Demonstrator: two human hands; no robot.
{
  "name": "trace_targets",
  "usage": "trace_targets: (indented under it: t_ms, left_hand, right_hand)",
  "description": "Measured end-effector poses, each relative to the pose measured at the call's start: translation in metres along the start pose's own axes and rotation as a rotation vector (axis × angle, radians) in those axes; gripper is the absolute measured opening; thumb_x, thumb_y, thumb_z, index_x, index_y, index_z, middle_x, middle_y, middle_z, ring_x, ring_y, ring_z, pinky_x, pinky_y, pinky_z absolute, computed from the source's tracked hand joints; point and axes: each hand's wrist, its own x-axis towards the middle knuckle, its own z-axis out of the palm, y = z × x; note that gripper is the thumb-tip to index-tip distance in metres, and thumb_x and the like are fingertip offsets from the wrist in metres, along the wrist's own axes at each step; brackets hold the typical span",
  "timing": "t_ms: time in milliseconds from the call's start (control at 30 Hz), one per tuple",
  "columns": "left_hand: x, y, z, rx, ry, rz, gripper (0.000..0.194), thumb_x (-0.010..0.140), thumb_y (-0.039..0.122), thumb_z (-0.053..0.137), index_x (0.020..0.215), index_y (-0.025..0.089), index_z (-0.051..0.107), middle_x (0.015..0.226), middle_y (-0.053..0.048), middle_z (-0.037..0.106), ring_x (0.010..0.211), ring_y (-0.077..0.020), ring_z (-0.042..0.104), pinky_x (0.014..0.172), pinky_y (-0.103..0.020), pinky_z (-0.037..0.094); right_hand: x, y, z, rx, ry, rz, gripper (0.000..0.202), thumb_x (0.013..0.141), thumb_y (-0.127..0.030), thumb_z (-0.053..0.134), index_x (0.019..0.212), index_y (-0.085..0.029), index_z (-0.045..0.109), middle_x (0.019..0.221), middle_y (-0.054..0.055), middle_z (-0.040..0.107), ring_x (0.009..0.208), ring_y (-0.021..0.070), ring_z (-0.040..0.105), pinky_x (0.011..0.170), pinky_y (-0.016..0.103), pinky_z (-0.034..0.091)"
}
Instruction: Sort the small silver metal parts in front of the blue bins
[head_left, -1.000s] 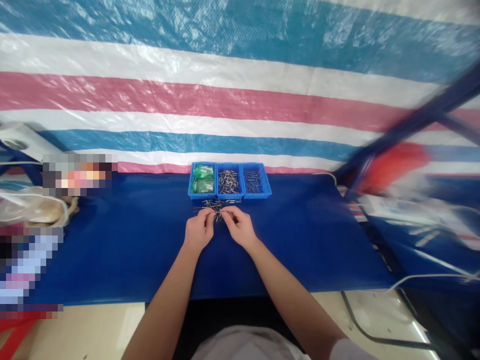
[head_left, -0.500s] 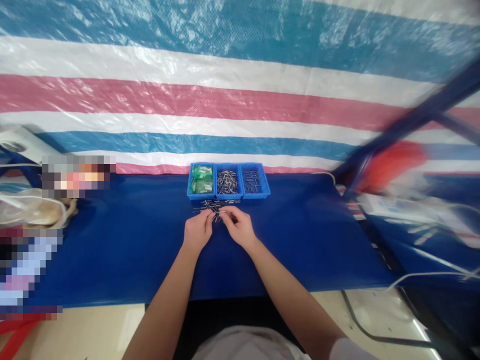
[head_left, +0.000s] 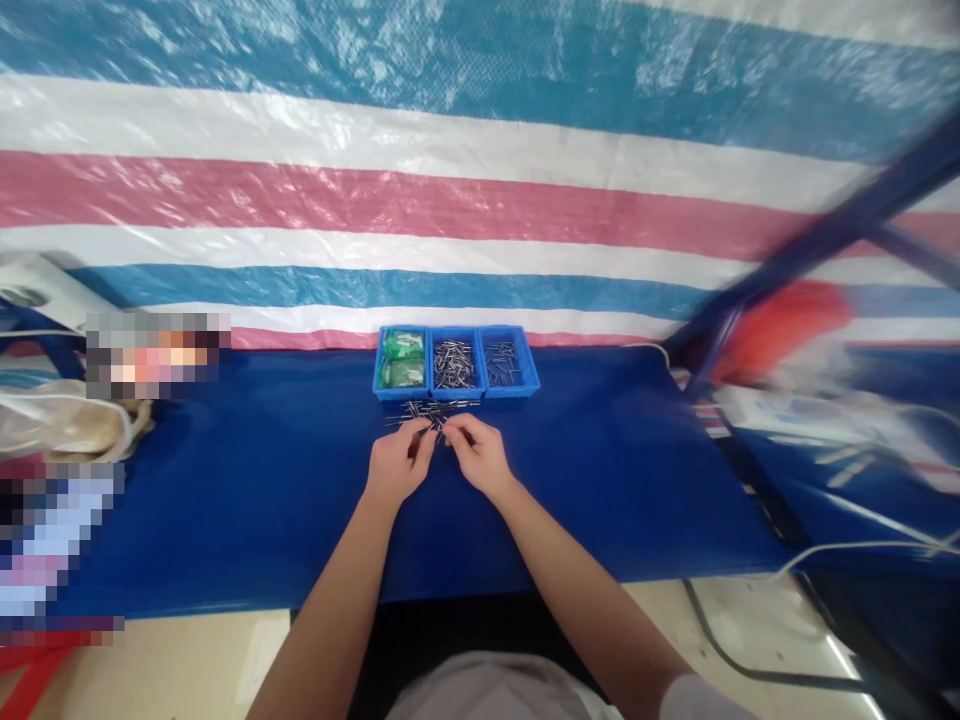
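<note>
My left hand point(head_left: 397, 462) and my right hand point(head_left: 478, 455) face each other just above the front of a loose pile of thin metal pins point(head_left: 420, 409) on the blue table. Both are closed in a pinch, with the fingertips close together. A thin metal pin point(head_left: 441, 430) shows between them; its ends are too small to make out. Behind the pile stand three joined blue bins. Green-and-clear packets fill the left bin point(head_left: 379, 392), many short metal pins lie in the middle bin point(head_left: 457, 394), and fewer thin pins lie in the right bin point(head_left: 534, 381).
The blue table point(head_left: 600, 500) runs up to a striped plastic sheet point(head_left: 480, 210). At right are a blue metal frame point(head_left: 795, 245), a blurred red bag point(head_left: 787, 325) and white cables. A clear plastic bag point(head_left: 67, 420) and a blurred-out patch are at left.
The fingers of my left hand have shifted, with the thumb further forward toward the right hand. My right fingertips have closed in slightly. Bins and pile stay put.
</note>
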Motion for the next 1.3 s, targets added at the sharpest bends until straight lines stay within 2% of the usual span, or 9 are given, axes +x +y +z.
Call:
trace_targets:
  t_ms: [433,633,733,833,933,1000,1100,1167,1300]
  left_hand:
    - [0.0018,0.0024,-0.0008,-0.029,-0.017,0.065,0.019,0.094,0.029,0.054,0.102,0.020,0.068,0.081,-0.003,0.076,0.067,-0.0140,0.072,0.067,-0.023,0.054]
    - [0.0034,0.0011,0.0000,0.038,0.007,0.090,0.018,0.096,0.026,0.050,0.101,0.019,0.067,0.092,-0.005,0.076,0.072,-0.0141,0.073,0.067,-0.022,0.053]
    - [0.0046,-0.0008,0.0005,0.088,0.029,0.114,0.019,0.097,0.026,0.048,0.100,0.019,0.066,0.091,-0.005,0.076,0.071,-0.0140,0.072,0.066,-0.022,0.051]
    - [0.0047,-0.0025,0.0014,0.119,0.035,0.117,0.021,0.098,0.028,0.046,0.098,0.019,0.066,0.089,-0.005,0.076,0.071,-0.0137,0.072,0.066,-0.021,0.050]
    - [0.0042,-0.0031,0.0017,0.151,0.040,0.080,0.025,0.099,0.031,0.044,0.091,0.018,0.064,0.078,-0.004,0.073,0.062,-0.0129,0.069,0.060,-0.021,0.046]
    - [0.0040,-0.0032,0.0014,0.163,0.045,0.054,0.027,0.099,0.032,0.043,0.088,0.018,0.063,0.072,-0.003,0.071,0.058,-0.0127,0.066,0.058,-0.022,0.044]
    - [0.0041,-0.0032,0.0007,0.166,0.036,0.046,0.028,0.099,0.032,0.042,0.085,0.019,0.062,0.069,-0.002,0.069,0.057,-0.0130,0.065,0.057,-0.022,0.044]
    - [0.0040,-0.0034,0.0003,0.172,0.026,0.034,0.029,0.099,0.033,0.042,0.082,0.019,0.061,0.065,-0.001,0.067,0.055,-0.0132,0.064,0.056,-0.022,0.043]
    - [0.0026,-0.0034,0.0000,0.125,0.003,0.007,0.026,0.099,0.033,0.042,0.089,0.019,0.062,0.072,-0.002,0.070,0.059,-0.0130,0.066,0.057,-0.022,0.045]
  right_hand:
    - [0.0008,0.0006,-0.0014,-0.082,0.054,0.040,0.039,0.095,-0.047,0.050,0.072,-0.018,0.062,0.062,-0.001,0.055,0.057,0.0122,0.049,0.058,0.023,0.040]
    - [0.0017,-0.0029,-0.0010,-0.049,0.022,0.041,0.044,0.096,-0.045,0.050,0.064,-0.017,0.061,0.060,-0.001,0.058,0.057,0.0116,0.052,0.058,0.023,0.040]
    - [0.0025,-0.0019,0.0010,-0.020,0.031,0.048,0.038,0.093,-0.045,0.055,0.070,-0.017,0.067,0.064,0.000,0.063,0.060,0.0127,0.056,0.060,0.024,0.044]
    - [0.0026,0.0011,0.0038,0.054,0.057,0.068,0.028,0.090,-0.043,0.061,0.084,-0.018,0.072,0.069,0.001,0.067,0.060,0.0132,0.060,0.060,0.024,0.047]
    - [0.0025,0.0028,0.0060,0.131,0.060,0.064,0.022,0.088,-0.040,0.065,0.093,-0.019,0.073,0.072,0.001,0.069,0.058,0.0129,0.061,0.058,0.024,0.050]
    - [0.0029,0.0021,0.0067,0.136,0.055,0.021,0.018,0.088,-0.035,0.066,0.095,-0.020,0.073,0.079,0.003,0.072,0.060,0.0133,0.064,0.058,0.025,0.051]
    - [0.0040,-0.0002,0.0067,0.104,0.065,-0.077,0.013,0.089,-0.029,0.065,0.094,-0.022,0.074,0.094,0.005,0.074,0.078,0.0168,0.069,0.062,0.026,0.053]
    - [0.0046,-0.0011,0.0065,0.084,0.078,-0.106,0.011,0.089,-0.027,0.065,0.092,-0.023,0.075,0.095,0.005,0.075,0.085,0.0183,0.070,0.066,0.027,0.055]
    - [0.0046,0.0001,0.0057,0.064,0.071,-0.080,0.011,0.089,-0.027,0.066,0.091,-0.022,0.076,0.089,0.004,0.075,0.078,0.0168,0.069,0.068,0.027,0.055]
